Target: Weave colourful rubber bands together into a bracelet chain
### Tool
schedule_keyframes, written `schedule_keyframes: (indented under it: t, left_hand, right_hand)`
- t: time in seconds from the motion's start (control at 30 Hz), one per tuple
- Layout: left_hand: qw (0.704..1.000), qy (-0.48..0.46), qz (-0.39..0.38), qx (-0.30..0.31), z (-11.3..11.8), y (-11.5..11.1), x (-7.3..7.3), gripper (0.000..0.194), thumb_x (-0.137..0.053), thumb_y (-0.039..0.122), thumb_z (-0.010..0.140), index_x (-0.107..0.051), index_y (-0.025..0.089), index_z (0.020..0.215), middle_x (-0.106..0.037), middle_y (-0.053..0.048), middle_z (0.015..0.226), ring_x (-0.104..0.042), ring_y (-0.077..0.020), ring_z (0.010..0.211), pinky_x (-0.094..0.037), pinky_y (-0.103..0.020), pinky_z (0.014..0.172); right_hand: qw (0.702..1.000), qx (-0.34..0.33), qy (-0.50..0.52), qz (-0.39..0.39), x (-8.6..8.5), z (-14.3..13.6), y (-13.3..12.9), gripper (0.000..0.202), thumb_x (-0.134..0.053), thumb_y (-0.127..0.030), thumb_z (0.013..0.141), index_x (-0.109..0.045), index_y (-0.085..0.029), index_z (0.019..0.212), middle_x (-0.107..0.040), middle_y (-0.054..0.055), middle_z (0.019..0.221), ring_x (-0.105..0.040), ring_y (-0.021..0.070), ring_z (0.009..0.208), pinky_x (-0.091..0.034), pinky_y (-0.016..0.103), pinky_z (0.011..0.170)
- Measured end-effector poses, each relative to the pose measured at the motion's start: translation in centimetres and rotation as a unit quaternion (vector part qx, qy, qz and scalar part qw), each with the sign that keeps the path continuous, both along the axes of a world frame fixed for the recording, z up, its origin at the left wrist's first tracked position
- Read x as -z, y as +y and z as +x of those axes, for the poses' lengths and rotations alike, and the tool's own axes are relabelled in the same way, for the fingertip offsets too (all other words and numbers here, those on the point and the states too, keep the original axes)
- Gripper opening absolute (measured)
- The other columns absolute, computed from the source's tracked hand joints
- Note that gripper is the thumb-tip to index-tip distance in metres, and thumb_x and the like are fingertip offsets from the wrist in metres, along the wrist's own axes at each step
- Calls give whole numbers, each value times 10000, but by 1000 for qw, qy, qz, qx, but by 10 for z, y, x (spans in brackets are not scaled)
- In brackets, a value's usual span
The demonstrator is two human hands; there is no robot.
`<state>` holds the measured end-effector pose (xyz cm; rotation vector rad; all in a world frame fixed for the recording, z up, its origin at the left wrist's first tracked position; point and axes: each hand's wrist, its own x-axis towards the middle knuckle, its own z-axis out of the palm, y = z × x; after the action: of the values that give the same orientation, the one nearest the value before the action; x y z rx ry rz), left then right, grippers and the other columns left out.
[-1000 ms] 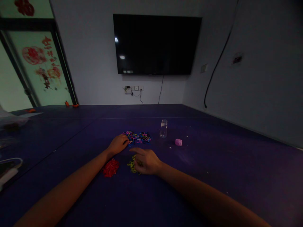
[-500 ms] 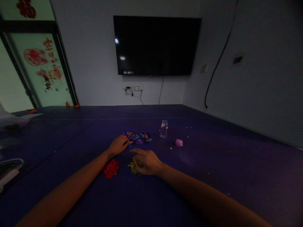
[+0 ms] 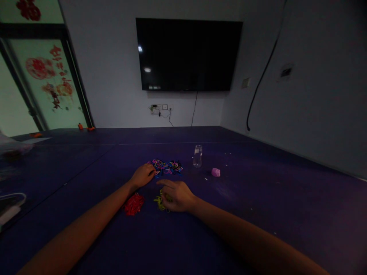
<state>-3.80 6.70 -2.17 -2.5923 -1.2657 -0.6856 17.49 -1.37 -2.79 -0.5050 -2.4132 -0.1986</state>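
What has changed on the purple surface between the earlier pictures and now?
Nothing visibly moved; only the view shifted slightly. The left hand stays at the multicoloured pile, the right hand at the yellow pile. The red pile, clear bottle and pink lump also stayed.

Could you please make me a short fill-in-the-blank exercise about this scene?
1. The left hand is at the edge of the multicoloured pile.
The forearm-side pile, beside the left forearm, is coloured ____.
2. The right hand is at a pile coloured ____.
3. In the picture, the clear bottle stands to the ____ of the pink lump.

Missing words: red; yellow; left.
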Motion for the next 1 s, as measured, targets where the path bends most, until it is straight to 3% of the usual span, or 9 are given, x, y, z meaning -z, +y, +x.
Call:
schedule_keyframes:
  t: [0.23, 0.47, 0.7, 1.0]
  left_hand:
    - [1000, -2, 3, 10, -2, 4, 3, 183, -474, 202, 903, -632, 164, 817, -650, -53, 842, -581, -185, 831, -444, -295, 771]
    - [999, 1, 4, 32, -3, 7, 5, 205, -467, 207, 910, -621, 158, 785, -635, -51, 792, -570, -180, 796, -430, -292, 762]
    - [999, -13, 6, 34, -1, 7, 6, 174, -473, 166, 896, -596, 161, 773, -622, -57, 802, -568, -184, 786, -424, -287, 729]
    - [999, -21, 12, 29, -2, 9, 12, 164, -477, 178, 904, -571, 168, 770, -602, -47, 787, -559, -183, 787, -427, -282, 732]
  right_hand:
    - [997, 25, 62, -49, -1, -1, -1, 65, -511, -228, 824, -559, -196, 793, -629, 78, 1171, -644, 146, 898, -487, 223, 692]
    - [956, 138, 226, -124, -1, 3, 19, 154, -465, -211, 874, -617, -197, 892, -686, 62, 957, -641, 155, 822, -507, 267, 726]
    - [974, 177, 99, -101, 1, 8, 48, 292, -427, -89, 857, -669, -189, 987, -668, 73, 1070, -599, 170, 1002, -459, 302, 907]
    - [977, 175, -81, -87, -12, -13, 75, 355, -445, -58, 826, -678, -188, 1060, -663, 86, 1079, -572, 188, 1029, -421, 293, 921]
